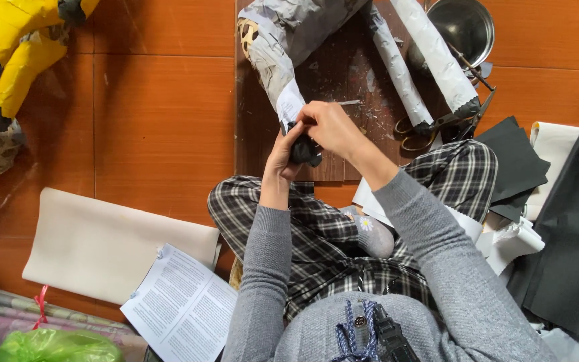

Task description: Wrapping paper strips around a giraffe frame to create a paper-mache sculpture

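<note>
**Both hands closed on the black foot of a paper-covered leg**

Seen from above: left hand (284, 155) and right hand (330, 127) meeting at the centre, over the near edge of a dark wooden board (343, 74) lying on the orange tiled floor (162, 121). Left grip wrapped around a black foot tip (305, 151), fingers together and clamped on it from the left and below. Right grip pinched together at the top of the same tip, just where a white paper strip (290, 102) hangs.

Long axis of the grey paper leg (273, 50): running away from the grip, upward and a little left, toward the grey body at the top edge. Tip pointing back to the lap in checked trousers (316, 221). Both hands equally near, touching the piece.

Counted: two more grey-white legs (430, 53) lying on the right, each with a black end; one pair of scissors (430, 127) beside them; one metal bowl (467, 27); one yellow figure (15, 60) far left; one printed sheet (182, 308); one roll of pale paper (115, 245); several black paper sheets (571, 228) on the right, exact number not possible to tell.
</note>
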